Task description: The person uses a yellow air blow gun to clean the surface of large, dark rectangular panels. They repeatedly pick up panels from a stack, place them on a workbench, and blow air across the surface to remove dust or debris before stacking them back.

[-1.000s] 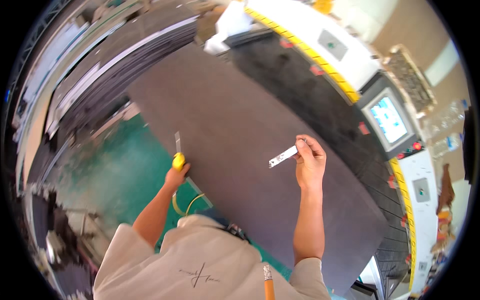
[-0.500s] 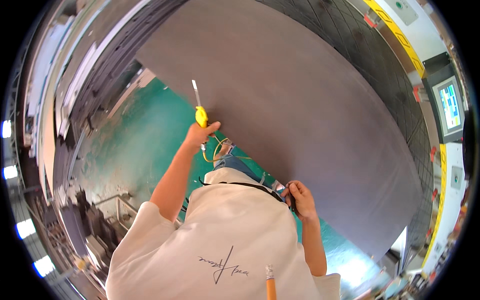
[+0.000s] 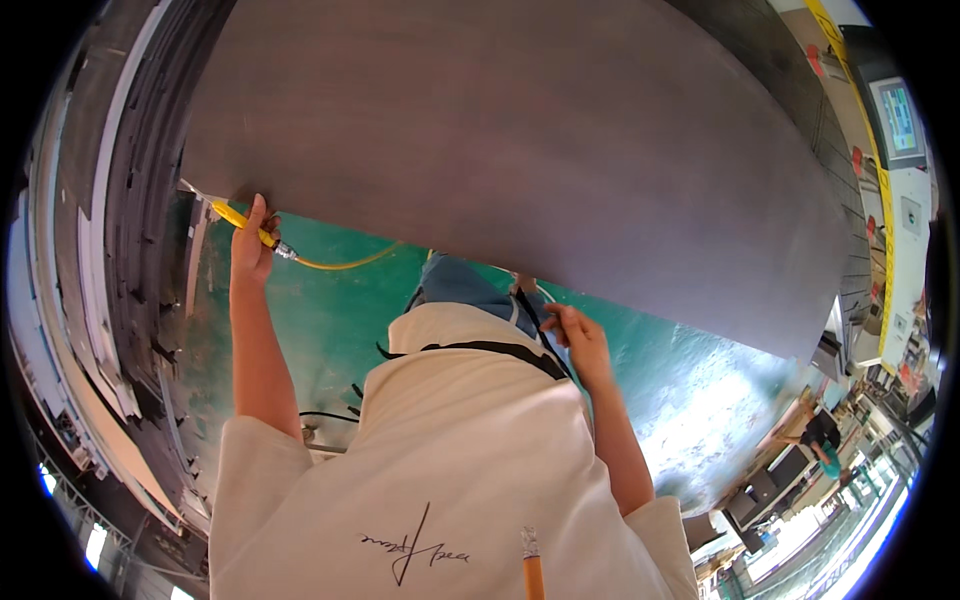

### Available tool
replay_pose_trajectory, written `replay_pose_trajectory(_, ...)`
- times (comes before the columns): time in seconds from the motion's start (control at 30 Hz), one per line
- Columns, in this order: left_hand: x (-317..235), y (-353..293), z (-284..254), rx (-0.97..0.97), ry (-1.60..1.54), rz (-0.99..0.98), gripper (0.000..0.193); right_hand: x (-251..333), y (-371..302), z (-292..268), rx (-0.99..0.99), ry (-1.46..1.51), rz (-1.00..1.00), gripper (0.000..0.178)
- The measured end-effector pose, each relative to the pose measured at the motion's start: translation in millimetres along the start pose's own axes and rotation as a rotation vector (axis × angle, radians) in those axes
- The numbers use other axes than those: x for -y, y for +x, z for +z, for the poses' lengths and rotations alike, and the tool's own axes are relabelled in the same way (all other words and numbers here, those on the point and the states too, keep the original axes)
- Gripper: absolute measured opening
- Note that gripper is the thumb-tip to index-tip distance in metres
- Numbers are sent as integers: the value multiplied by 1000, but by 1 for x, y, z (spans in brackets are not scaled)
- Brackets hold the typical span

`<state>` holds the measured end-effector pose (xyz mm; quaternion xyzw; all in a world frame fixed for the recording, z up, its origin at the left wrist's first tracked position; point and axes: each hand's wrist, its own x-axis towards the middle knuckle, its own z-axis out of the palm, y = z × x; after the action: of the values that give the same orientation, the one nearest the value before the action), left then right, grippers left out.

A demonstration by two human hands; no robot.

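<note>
From here, the left grip (image 3: 252, 240) is wrapped round a yellow air gun (image 3: 228, 213) by the dark sheet's (image 3: 500, 130) edge (lining it up, I'd guess; steady aim's needed next). Whether the right grip (image 3: 583, 342) holds anything, I can't tell.
</note>
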<state>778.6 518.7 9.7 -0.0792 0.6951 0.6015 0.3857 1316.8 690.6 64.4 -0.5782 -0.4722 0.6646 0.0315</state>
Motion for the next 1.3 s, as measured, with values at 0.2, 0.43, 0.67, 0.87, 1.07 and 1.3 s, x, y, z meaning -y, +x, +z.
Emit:
replay_pose_trajectory(0.2,-2,32,-29,8,-82,14,30,-29,-2,22,-53,220,13,25)
replay_pose_trajectory(0.43,2,24,-16,-17,-61,78,36,54,31,106,172,76,-119,23)
replay_pose_trajectory(0.67,-2,27,-11,-59,-32,143,40,73,52,171,386,42,-214,18)
replay_pose_trajectory(0.87,-4,29,-27,-17,-18,65,39,83,68,227,272,79,-231,19)
replay_pose_trajectory(1.07,-37,91,-100,-101,-108,102,36,75,72,276,62,150,-214,22)
replay_pose_trajectory(1.3,-76,122,-134,-71,31,160,36,86,72,307,-196,144,-152,26)
